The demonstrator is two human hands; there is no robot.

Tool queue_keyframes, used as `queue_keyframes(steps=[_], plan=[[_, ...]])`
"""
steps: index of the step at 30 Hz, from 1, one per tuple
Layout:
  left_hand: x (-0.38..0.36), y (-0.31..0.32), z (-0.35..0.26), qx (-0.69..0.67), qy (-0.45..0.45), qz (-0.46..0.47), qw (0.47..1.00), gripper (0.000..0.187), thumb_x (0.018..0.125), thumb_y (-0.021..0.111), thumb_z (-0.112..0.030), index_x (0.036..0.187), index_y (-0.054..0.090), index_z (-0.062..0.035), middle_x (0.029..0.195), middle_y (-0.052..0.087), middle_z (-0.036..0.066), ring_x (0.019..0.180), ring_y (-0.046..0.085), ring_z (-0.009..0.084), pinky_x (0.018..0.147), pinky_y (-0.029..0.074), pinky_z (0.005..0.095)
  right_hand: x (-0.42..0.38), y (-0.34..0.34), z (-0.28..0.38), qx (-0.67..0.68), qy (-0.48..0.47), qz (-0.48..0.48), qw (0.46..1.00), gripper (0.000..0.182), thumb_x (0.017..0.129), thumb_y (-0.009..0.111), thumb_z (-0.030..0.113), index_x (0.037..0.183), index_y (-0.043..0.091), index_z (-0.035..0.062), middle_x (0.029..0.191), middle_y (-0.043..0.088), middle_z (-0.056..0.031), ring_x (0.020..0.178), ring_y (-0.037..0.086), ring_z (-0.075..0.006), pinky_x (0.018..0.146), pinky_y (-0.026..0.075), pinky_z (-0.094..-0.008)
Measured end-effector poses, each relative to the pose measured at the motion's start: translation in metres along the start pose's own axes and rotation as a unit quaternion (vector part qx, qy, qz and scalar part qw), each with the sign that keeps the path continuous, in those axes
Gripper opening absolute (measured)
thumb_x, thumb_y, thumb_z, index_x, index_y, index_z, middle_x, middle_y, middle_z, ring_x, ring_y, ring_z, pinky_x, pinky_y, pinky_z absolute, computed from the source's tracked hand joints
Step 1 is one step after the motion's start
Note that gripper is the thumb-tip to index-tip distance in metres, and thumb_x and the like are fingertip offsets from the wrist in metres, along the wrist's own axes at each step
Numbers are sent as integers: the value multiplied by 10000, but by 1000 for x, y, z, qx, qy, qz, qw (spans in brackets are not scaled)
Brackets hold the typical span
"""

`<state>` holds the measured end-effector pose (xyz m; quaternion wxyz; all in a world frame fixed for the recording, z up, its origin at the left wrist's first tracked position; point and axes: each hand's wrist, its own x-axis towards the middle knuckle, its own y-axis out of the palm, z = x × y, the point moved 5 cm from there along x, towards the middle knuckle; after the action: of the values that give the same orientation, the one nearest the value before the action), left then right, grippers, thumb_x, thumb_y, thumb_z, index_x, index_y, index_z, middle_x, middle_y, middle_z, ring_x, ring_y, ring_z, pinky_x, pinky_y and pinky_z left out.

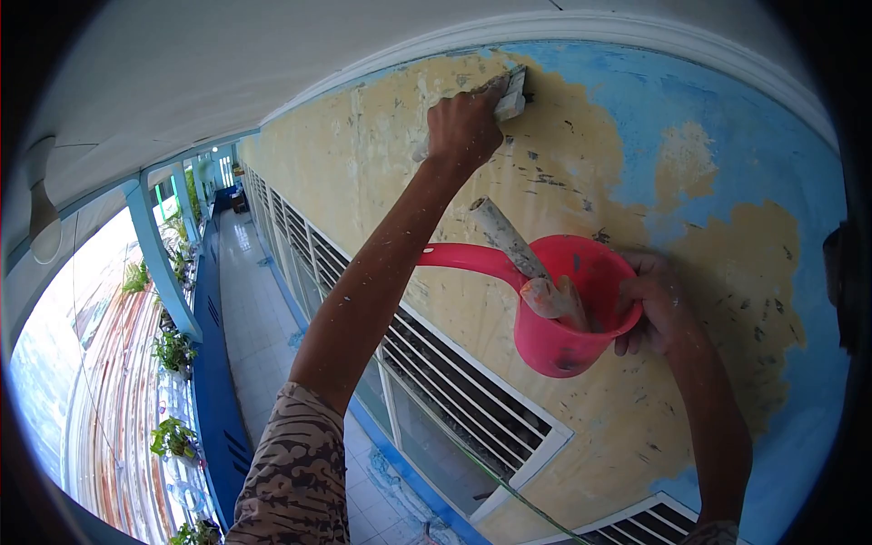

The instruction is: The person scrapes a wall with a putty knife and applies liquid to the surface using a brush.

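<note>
High up, my left hand is wrapped round a scraper, whose blade is against the wall near the ceiling trim. The wall shows tan patches with dark flecks amid blue paint. Lower and to the right, my right hand grips the rim of a red dipper, its thumb over the edge. The dipper's handle points left. A stained tool handle leans out of it, beside a pale, orange-marked piece. The dipper's bottom is partly hidden.
Below the hands are louvred windows with white frames, crossed by a thin green hose or cord. A tiled walkway runs along the left, beside a blue parapet with potted plants. A light bulb hangs from the ceiling.
</note>
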<state>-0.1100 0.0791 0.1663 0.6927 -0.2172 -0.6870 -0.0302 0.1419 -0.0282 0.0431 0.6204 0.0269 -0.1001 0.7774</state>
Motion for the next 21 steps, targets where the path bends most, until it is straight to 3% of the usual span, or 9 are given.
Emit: queue_keyframes(steps=[7, 10, 17, 19, 21], plan=[[10, -4, 2, 14, 4, 31, 999, 550, 769, 594, -96, 1303, 630, -221, 887, 715, 170, 831, 699, 370, 741, 553, 472, 5, 1, -3, -2, 0, -9, 1000, 375, 683, 488, -54, 1025, 633, -100, 631, 629, -177, 351, 579, -253, 254, 453, -313], [32, -7, 3, 17, -11, -9, 1000, 487, 779, 593, -99, 1253, 647, -198, 892, 712, 169, 828, 697, 381, 736, 553, 485, 6, 3, 0, 3, -10, -13, 1000, 374, 683, 493, -52, 1026, 633, -101, 626, 627, -179, 351, 579, -258, 255, 454, -316], [8, -4, 1, 5, 14, 18, 1000, 517, 775, 592, -94, 1278, 636, -204, 885, 711, 175, 830, 698, 379, 740, 550, 485, 10, 7, 1, -9, -20, -3, 1000, 369, 685, 498, -46, 1024, 634, -99, 610, 622, -169, 351, 580, -258, 262, 459, -318], [-4, 3, 3, 2, 67, 10, 998, 538, 767, 592, -88, 1293, 630, -199, 869, 708, 181, 824, 697, 381, 732, 551, 478, 9, 6, 1, -11, -24, -4, 1000, 363, 687, 500, -40, 1019, 636, -94, 609, 621, -166, 350, 579, -253, 264, 458, -314], [5, -6, 5, 5, 19, 36, 999, 571, 753, 597, -78, 1312, 621, -194, 866, 709, 187, 820, 697, 380, 730, 553, 473, 8, 7, 0, -22, -17, 1, 1000, 357, 689, 502, -35, 1014, 638, -90, 608, 621, -162, 350, 578, -249, 265, 456, -310]])
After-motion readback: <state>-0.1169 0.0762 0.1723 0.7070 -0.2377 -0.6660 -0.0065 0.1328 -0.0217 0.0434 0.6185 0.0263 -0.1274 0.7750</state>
